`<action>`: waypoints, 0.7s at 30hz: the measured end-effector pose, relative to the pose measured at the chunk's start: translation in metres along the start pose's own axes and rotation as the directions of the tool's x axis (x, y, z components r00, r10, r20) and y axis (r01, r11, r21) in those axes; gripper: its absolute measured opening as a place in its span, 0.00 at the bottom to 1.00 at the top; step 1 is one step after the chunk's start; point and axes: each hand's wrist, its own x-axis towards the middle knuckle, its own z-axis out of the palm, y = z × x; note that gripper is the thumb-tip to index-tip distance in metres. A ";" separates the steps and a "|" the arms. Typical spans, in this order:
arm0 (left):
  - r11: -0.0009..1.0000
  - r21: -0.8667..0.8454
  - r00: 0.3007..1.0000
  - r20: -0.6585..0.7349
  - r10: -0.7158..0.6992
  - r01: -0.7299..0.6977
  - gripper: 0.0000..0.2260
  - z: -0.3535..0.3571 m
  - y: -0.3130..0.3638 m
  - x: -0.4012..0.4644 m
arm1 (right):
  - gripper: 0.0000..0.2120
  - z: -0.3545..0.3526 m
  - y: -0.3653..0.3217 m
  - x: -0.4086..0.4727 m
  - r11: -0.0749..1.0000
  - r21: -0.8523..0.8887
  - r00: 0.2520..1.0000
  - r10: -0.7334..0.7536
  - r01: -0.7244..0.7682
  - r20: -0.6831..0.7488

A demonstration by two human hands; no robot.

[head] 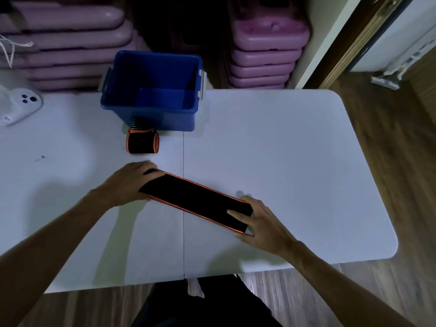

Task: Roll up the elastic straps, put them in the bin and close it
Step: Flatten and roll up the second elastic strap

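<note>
In the head view, a black strap with orange edges (195, 200) is laid flat on the white table (295, 161), running at a slant from the upper left to the lower right across the table's centre seam. Its left end is covered by the left hand (128, 184), whose fingers are curled over that end and pressed close together; whether the end is pinched or only held down cannot be told. Its right end is pressed down by the right hand (262, 221), with the fingers spread and laid flat, the forefinger resting on top of the strap and the thumb on the table just beside the near edge.

A second strap, already rolled into a bundle (142, 143), is seen on the table beyond the left hand, just in front of the blue bin (153, 90). The bin is standing open near the far edge of the table, and its inside is seen as bare blue. A white device (20, 106) is lying at the far left of the table. Stacks of purple plastic pieces (266, 53) are piled behind the table.
</note>
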 end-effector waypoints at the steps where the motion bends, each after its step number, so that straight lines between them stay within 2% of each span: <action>1: 1.000 -0.002 1.000 -0.010 0.000 0.000 0.35 0.001 -0.001 -0.001 | 0.28 -0.001 0.000 -0.001 1.000 0.014 1.000 -0.006 0.006 -0.005; 5: 0.999 0.038 0.999 -0.025 0.023 -0.022 0.33 0.004 -0.002 -0.002 | 0.26 -0.001 0.000 0.000 0.998 0.062 0.999 -0.031 0.032 -0.028; 8: 0.991 0.132 0.999 -0.026 -0.020 0.023 0.32 0.006 -0.003 -0.004 | 0.27 0.001 0.002 -0.002 0.999 0.029 1.000 -0.022 0.022 -0.019; 11: 0.971 0.211 0.990 -0.110 -0.090 0.111 0.29 0.006 0.008 -0.007 | 0.29 0.002 0.002 -0.003 0.999 -0.010 1.000 -0.031 0.031 0.004; 13: 0.968 0.222 0.983 -0.166 -0.081 0.118 0.30 0.009 0.033 -0.007 | 0.30 0.002 0.002 -0.004 0.999 -0.016 0.999 -0.040 0.041 0.008; 16: 0.993 0.110 0.984 -0.175 -0.023 0.042 0.29 0.020 0.087 -0.006 | 0.31 0.006 -0.004 -0.002 0.999 -0.018 0.999 -0.038 0.038 0.004; 19: 0.998 -0.021 0.979 -0.198 0.052 -0.058 0.21 0.031 0.132 -0.012 | 0.34 0.018 -0.021 0.005 0.999 -0.021 0.999 -0.048 0.049 0.013; 21: 0.992 -0.116 0.971 -0.239 0.024 -0.054 0.20 0.033 0.146 -0.021 | 0.34 0.027 -0.035 0.009 0.997 -0.026 0.996 -0.078 0.079 0.031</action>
